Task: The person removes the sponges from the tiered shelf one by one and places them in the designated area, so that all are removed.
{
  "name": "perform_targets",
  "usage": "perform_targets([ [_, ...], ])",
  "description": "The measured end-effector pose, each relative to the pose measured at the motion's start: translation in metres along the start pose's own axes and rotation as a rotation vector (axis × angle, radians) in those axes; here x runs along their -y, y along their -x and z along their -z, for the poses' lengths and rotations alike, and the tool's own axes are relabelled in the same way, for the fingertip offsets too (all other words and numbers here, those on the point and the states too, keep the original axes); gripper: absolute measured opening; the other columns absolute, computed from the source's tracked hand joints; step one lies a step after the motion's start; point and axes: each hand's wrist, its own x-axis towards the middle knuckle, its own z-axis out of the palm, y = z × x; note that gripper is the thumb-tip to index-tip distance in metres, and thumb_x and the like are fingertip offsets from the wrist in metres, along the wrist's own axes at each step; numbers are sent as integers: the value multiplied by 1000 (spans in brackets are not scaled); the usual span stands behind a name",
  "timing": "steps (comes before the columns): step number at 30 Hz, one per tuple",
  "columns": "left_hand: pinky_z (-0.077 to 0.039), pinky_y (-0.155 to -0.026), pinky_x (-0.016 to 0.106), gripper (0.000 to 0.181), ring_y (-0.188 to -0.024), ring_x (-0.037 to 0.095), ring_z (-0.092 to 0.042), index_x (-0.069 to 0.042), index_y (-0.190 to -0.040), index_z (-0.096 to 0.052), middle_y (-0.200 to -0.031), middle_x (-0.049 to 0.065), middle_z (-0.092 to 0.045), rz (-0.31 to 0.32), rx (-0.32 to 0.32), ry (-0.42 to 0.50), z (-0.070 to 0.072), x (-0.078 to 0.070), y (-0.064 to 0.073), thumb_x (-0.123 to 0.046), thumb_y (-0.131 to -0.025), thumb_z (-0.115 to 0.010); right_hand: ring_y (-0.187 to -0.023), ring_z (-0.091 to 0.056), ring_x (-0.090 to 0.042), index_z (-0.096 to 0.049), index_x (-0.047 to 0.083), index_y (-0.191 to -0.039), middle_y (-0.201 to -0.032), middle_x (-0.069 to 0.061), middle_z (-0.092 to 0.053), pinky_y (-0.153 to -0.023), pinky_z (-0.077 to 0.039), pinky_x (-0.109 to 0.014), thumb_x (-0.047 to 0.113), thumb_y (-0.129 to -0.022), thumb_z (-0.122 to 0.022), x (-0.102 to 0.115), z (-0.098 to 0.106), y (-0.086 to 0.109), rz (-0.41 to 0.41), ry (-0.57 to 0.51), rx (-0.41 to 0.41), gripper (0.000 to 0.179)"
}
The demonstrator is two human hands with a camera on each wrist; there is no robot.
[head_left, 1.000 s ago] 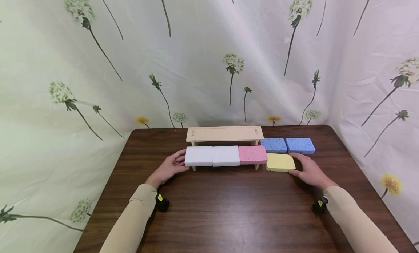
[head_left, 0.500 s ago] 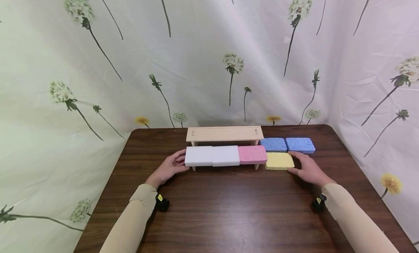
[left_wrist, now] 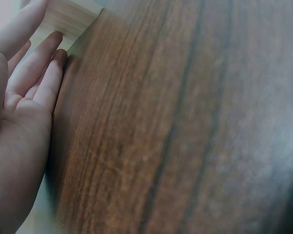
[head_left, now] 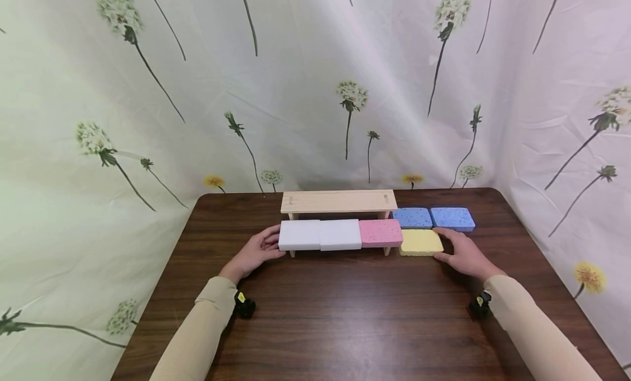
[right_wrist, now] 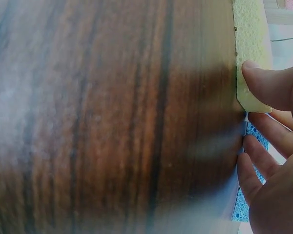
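Observation:
My left hand rests at the left end of the front wooden shelf, fingers fairly straight. In the left wrist view its fingertips lie against the pale wood end piece. Two white sponge-shaped blocks and a pink sponge sit in a row on this shelf. My right hand holds the right end of a yellow sponge lying on the table, thumb on the front side and index finger behind. Its other fingers reach near a blue sponge in the right wrist view.
Behind the row stands a bare wooden shelf. Two blue sponges lie side by side at its right, just behind the yellow one. A flower-printed cloth hangs along the back of the dark wood table.
My right hand has moved the yellow sponge slightly back and to the left, up close to the blue sponges; over the last half second it is still. My left hand stays put.

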Motion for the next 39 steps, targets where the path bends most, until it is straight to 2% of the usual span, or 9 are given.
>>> perform_targets([
  [10, -53, -103, 24, 83, -135, 26, -59, -2, -162, -34, -152, 28, -53, -9, -7, -5, 0, -2, -1, 0, -93, -79, -136, -49, -54, -50, -11, -147, -145, -35, -55, -111, -40, -69, 9, -92, -81, 0, 0, -1, -8, 6, 7, 67],
  [15, -53, -103, 25, 82, -137, 30, -56, -3, -162, -35, -152, 27, -53, -1, -13, -13, 0, -2, -2, 1, -93, -78, -137, -48, -54, -48, -11, -148, -147, -35, -54, -112, -39, -69, 10, -92, -81, 0, 1, -1, -11, 8, 13, 68],
  [21, -52, -104, 26, 83, -142, 38, -51, -3, -162, -33, -154, 28, -51, 4, -3, -7, 0, -3, -2, 0, -93, -78, -141, -43, -54, -43, -9, -152, -153, -34, -47, -114, -36, -70, 19, -93, -82, 2, 4, 2, -46, 4, 25, 77],
  [27, -52, -104, 26, 82, -142, 38, -51, -2, -163, -33, -154, 29, -50, 1, 0, 3, 0, -4, -1, 2, -93, -77, -142, -41, -53, -45, -8, -152, -153, -33, -48, -113, -35, -72, 26, -91, -85, 6, 9, 3, -40, -16, -23, 80],
  [35, -53, -103, 24, 83, -140, 32, -54, -2, -162, -33, -154, 29, -50, 4, -4, 16, 1, -2, -1, 3, -93, -77, -141, -44, -50, -42, -5, -155, -155, -30, -46, -113, -39, -69, 31, -91, -85, 17, 13, -5, -44, -55, -39, 85],
  [39, -52, -103, 23, 83, -139, 30, -55, -1, -163, -32, -155, 30, -49, -10, 2, 8, 2, 1, -1, 1, -93, -78, -140, -46, -49, -44, -5, -154, -155, -29, -48, -112, -41, -68, 32, -91, -85, 26, 10, -11, -8, -76, -35, 84],
])
